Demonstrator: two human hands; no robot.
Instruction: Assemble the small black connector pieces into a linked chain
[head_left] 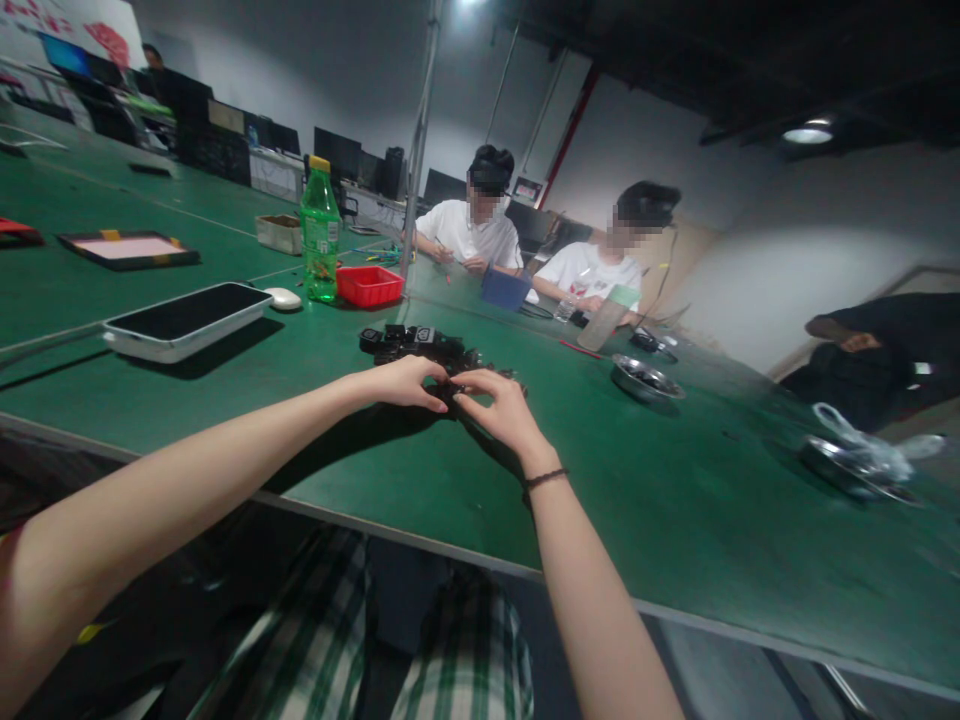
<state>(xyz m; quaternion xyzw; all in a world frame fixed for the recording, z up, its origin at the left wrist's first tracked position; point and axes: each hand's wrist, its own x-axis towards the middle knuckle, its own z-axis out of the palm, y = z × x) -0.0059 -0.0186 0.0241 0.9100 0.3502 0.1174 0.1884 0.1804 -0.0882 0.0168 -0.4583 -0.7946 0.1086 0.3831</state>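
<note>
My left hand (411,383) and my right hand (499,405) meet over the green table, fingertips nearly touching. Each has its thumb and fingers closed in a pinch around a small dark piece too blurred to name. Just beyond them lies a pile of small black parts (420,343), partly covered by my fingers. Several of these look like black plastic housings, though their exact kind cannot be made out. A dark band circles my right wrist.
Left of my hands are a white-framed device with a dark top (187,318), a green bottle (320,235) and a red bin (370,286). Metal bowls (646,378) stand to the right. Two people (480,225) sit across the green table (600,490); another person stands at the far right.
</note>
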